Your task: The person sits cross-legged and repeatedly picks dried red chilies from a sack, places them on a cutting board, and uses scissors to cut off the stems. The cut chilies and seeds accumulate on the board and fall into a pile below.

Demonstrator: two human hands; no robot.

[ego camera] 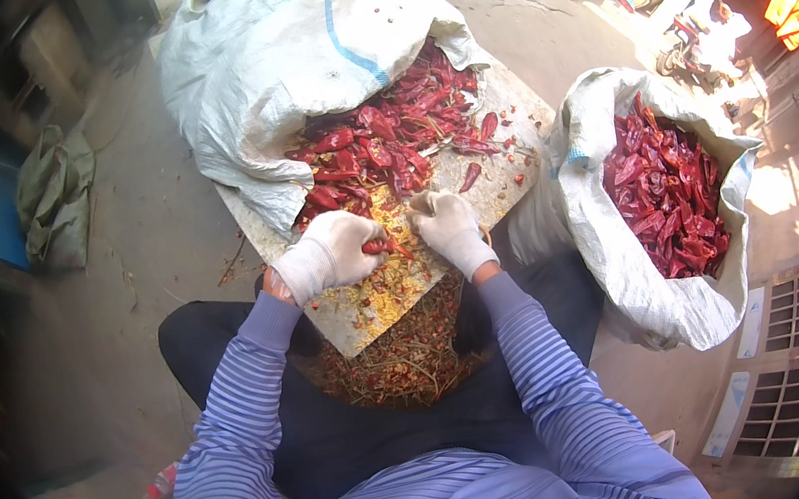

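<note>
My left hand (pixel 339 251), in a white knit glove, grips a red dried chili pepper (pixel 378 246) whose end sticks out past the fingers. My right hand (pixel 448 226), gloved alike, has its fingers curled just to the right; whether anything sits in them cannot be seen. Beneath both hands lies a pale board (pixel 340 325) strewn with yellow seeds (pixel 375 294). A heap of dried red chilies (pixel 386 145) spills over the board's far part from a white woven sack (pixel 269 62) lying on its side.
An upright white woven sack (pixel 687 310) at my right holds many red chilies (pixel 664 192). Stems and seed debris (pixel 399 363) lie under the board between my legs. A folded drab sack (pixel 58 200) is at left, a plastic bottle (pixel 162 484) lower left.
</note>
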